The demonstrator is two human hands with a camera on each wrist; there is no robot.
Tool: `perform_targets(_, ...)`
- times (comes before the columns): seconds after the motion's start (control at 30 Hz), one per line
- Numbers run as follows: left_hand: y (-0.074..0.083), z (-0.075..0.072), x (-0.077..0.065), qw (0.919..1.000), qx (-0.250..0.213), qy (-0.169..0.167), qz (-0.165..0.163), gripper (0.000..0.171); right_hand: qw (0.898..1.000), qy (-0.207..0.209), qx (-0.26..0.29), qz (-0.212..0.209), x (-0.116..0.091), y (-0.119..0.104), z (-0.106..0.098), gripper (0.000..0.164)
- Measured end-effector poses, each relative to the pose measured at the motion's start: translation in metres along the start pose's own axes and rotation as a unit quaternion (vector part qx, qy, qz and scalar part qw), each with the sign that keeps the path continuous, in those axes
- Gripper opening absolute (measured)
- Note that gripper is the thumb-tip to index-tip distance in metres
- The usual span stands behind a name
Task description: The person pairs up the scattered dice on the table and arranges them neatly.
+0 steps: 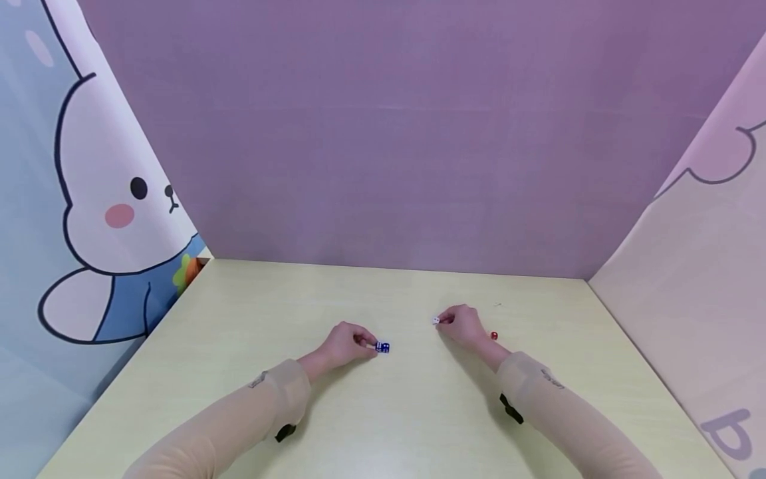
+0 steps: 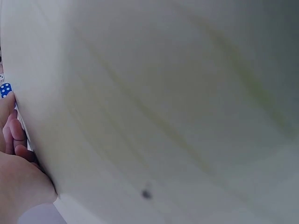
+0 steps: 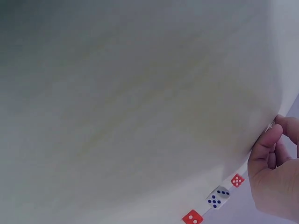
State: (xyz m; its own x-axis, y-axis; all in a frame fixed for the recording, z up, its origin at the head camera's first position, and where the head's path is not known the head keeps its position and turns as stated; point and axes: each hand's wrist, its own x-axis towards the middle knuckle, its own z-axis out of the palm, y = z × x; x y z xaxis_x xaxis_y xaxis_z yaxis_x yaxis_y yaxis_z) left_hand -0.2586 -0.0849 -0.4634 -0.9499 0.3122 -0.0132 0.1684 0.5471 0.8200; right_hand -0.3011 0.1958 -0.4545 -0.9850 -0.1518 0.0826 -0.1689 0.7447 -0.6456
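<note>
Near the middle of the table my left hand (image 1: 346,344) pinches a blue die (image 1: 385,347) with white pips between thumb and fingertips. The blue block looks wider than one die in the head view, and the left wrist view shows a blue die (image 2: 5,88) at the fingertips. To the right and slightly farther back, my right hand (image 1: 463,324) pinches a white die (image 1: 435,320) at its fingertips. Its fingers largely cover that die in the right wrist view. A red die (image 1: 493,335) sits just right of my right wrist.
Beyond my right hand, the right wrist view shows a red die (image 3: 237,180), a white die (image 3: 218,197) with blue pips and another red die (image 3: 192,217). A purple panel (image 1: 383,146) rises behind the pale table (image 1: 395,426). Printed sheets (image 1: 694,286) flank it.
</note>
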Motion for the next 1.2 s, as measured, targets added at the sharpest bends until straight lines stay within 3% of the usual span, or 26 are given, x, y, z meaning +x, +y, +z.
perform_targets(0.53,-0.003,-0.002,0.0,0.9999,-0.008,-0.008,0.0,0.019,0.999,-0.029,0.008,-0.029,-0.023,-0.014,0.015,0.009)
perform_targets(0.97,-0.013,-0.001,-0.011,0.9998,0.001,0.006,0.018,0.014,0.995,-0.071,0.028,-0.059,-0.049,-0.034,0.029,0.011)
perform_targets(1.2,-0.015,0.0,-0.016,0.9993,-0.002,-0.009,0.036,0.016,0.991,-0.096,0.034,-0.087,-0.058,-0.051,0.04,0.01)
